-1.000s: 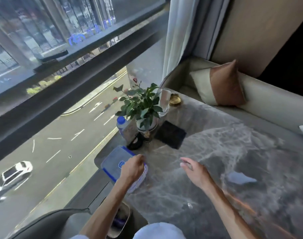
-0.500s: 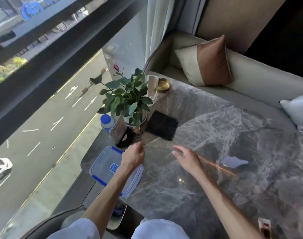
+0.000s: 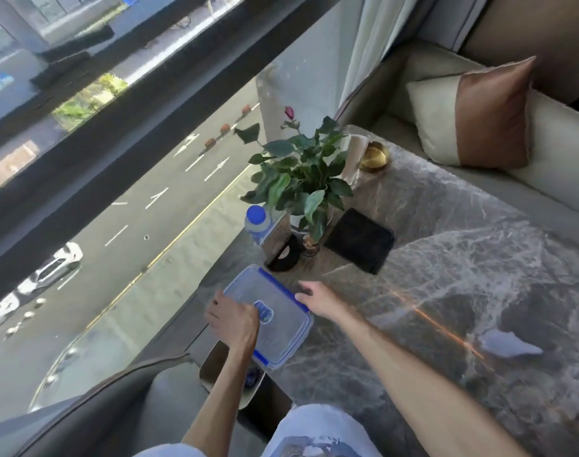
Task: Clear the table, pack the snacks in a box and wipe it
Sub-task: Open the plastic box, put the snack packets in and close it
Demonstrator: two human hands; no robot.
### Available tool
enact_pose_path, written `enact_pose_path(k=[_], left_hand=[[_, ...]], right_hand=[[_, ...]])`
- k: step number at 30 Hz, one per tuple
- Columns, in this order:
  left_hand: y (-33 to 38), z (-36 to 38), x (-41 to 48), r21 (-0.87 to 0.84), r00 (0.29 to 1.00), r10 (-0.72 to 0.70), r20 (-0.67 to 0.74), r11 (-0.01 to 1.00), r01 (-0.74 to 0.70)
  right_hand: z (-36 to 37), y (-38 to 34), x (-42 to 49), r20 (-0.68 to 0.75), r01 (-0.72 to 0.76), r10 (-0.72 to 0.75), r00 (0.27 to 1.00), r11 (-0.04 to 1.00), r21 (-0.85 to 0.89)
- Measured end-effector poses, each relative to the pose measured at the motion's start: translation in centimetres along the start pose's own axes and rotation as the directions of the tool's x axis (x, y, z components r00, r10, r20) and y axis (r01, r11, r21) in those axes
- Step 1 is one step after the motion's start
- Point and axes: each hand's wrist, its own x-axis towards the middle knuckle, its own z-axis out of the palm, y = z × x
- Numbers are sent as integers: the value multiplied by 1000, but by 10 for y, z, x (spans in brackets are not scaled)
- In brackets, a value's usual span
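A clear plastic box (image 3: 275, 301) with a blue-clipped lid lies at the near left corner of the grey marble table (image 3: 463, 291). My left hand (image 3: 233, 319) rests on the box's left near side, fingers curled over its edge. My right hand (image 3: 318, 300) touches the box's right far edge with fingers spread. A pale blue crumpled scrap (image 3: 509, 346) lies on the table to the right. A folded black cloth (image 3: 360, 239) lies beyond the box.
A potted green plant (image 3: 301, 179), a blue-capped bottle (image 3: 258, 222), a black round object (image 3: 286, 257) and a gold dish (image 3: 374, 156) stand along the window side. A sofa with a cushion (image 3: 473, 117) runs behind the table. A window with a street below is at left.
My left hand moved back from the box's far side to its near left edge. My right hand moved left onto the box's right edge. The view shifted.
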Motion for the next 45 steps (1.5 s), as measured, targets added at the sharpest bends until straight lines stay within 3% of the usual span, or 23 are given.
enact_pose_path(k=[3,6,9,12,16,21,26,33,37,45], left_hand=[[-16,7,-7,-211,982,-145,120,963,168],[-26,11,-16,-541,936,-211,283,771,337],[-31,19,-24,-536,907,-146,395,765,357],[-24,38,-47,-459,879,-47,475,839,293],[3,70,-107,-409,811,192,553,910,64],[32,118,-211,-373,576,386,721,916,-147],[17,150,-308,-391,378,431,819,902,-183],[-49,185,-380,-365,473,399,785,916,-168],[-77,194,-390,-321,559,363,745,930,-177],[-98,208,-394,-375,548,390,740,916,-145]], right_hand=[[12,-5,4,49,-23,22,999,1000,20],[20,-2,-3,67,-2,-6,998,993,115],[15,20,-24,21,-15,11,1000,982,189],[0,67,-61,-69,-30,56,996,941,337],[-14,153,-133,-236,-30,210,949,805,592],[-6,265,-234,-348,-39,498,794,613,789],[30,349,-311,-287,-35,648,705,436,899],[75,417,-355,-188,-22,655,732,298,954],[89,440,-360,-161,-68,614,772,332,941],[94,460,-367,-227,-32,530,817,436,900]])
